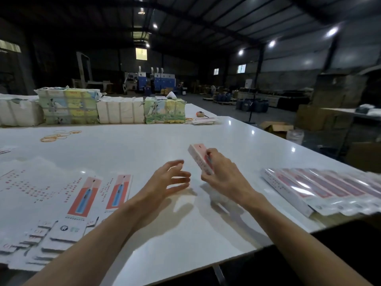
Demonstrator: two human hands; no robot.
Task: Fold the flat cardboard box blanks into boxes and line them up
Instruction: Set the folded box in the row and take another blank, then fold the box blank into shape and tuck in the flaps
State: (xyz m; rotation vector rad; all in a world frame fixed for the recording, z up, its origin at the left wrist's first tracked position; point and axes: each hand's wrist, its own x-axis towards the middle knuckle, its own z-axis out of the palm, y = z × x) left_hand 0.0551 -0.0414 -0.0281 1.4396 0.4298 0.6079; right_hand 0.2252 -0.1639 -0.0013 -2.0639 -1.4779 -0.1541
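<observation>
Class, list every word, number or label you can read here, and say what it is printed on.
"OP" (perhaps "OF"): end tabs of the flat white cardboard box blanks, blurred.
Red print rows on those blanks: too small.
Print on the pink-and-white folded box in the right hand: blurred.
Printed wrapped bundles farther back: unreadable.

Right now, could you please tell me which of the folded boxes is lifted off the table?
The box gripped in the right hand; the other folded boxes lie in a row on the table, at right.
</observation>
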